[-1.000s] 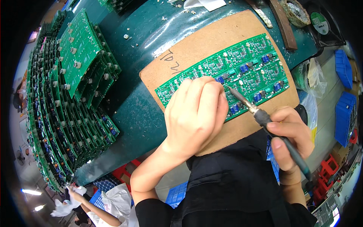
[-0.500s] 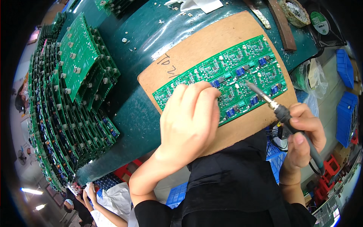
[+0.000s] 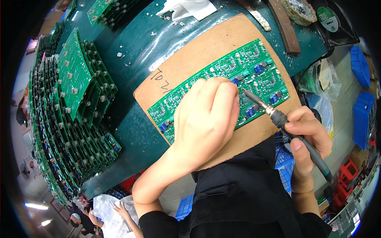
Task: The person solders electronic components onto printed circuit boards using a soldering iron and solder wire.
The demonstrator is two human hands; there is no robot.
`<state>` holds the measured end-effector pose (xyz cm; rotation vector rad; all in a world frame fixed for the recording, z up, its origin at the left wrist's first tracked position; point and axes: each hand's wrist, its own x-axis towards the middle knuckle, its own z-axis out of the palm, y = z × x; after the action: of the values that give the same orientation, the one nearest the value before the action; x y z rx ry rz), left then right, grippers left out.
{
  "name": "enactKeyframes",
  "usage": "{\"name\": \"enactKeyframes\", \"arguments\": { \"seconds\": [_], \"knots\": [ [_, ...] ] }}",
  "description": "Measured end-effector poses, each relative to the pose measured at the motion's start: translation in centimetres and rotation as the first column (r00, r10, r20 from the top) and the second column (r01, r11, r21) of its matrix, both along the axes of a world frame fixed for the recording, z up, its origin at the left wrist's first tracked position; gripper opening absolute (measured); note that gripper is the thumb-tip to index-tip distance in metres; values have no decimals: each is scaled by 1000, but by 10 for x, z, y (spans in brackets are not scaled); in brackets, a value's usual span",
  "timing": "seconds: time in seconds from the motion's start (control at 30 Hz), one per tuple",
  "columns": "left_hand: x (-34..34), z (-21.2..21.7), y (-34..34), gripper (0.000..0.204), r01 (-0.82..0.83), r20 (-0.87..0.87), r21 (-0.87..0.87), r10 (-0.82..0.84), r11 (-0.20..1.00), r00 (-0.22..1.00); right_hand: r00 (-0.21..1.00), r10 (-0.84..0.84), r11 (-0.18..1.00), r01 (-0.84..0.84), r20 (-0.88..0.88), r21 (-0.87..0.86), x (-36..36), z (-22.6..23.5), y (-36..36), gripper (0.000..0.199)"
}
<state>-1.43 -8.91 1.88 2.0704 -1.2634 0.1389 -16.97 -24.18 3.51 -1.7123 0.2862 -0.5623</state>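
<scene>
A long green circuit board (image 3: 226,67), set with blue and silver parts, lies at a slant on a brown sheet (image 3: 254,137). My left hand (image 3: 204,119) rests over the middle of the board. Its fingers are curled together, and whatever they pinch is hidden beneath them. In my right hand (image 3: 311,137) is a soldering iron (image 3: 295,135) with a dark grip. The iron's tip points left at the board, close to my left fingertips. Whether the tip touches a part I cannot tell.
Tall rows of green circuit boards (image 3: 75,139) stand on the left, with more boards (image 3: 107,14) behind. A white cloth (image 3: 190,8), a dark bar (image 3: 283,25) and a round tin (image 3: 299,12) sit at the back. Another person's hand (image 3: 123,210) shows at lower left.
My left hand has slid to the right along the board, nearer the iron's tip. The whole view has shifted a little, and the iron stays over about the same part of the board.
</scene>
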Motion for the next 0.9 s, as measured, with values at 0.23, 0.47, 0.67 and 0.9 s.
{"name": "enactKeyframes", "arguments": {
  "seconds": [0.23, 0.47, 0.67, 0.9],
  "knots": [
    [-10, 7, -4, 17, -75, 43, 51, 73, 996, 996, 994, 106, 981, -98, 38, -166, 3, 0, -8, 23],
    [-11, 5, -9, 17, -70, 152, 100, 54, 993, 987, 997, 58, 997, -56, 49, -50, 2, -4, -15, 22],
    [-4, 17, -3, 15, -24, -9, 135, 26, 991, 1000, 994, -22, 1000, 20, 102, 19, -4, -2, -21, 27],
    [-5, 32, -5, 18, 10, -216, 103, 13, 995, 976, 993, -72, 996, 67, 91, 52, -13, 1, -38, 28]
  ]
}}
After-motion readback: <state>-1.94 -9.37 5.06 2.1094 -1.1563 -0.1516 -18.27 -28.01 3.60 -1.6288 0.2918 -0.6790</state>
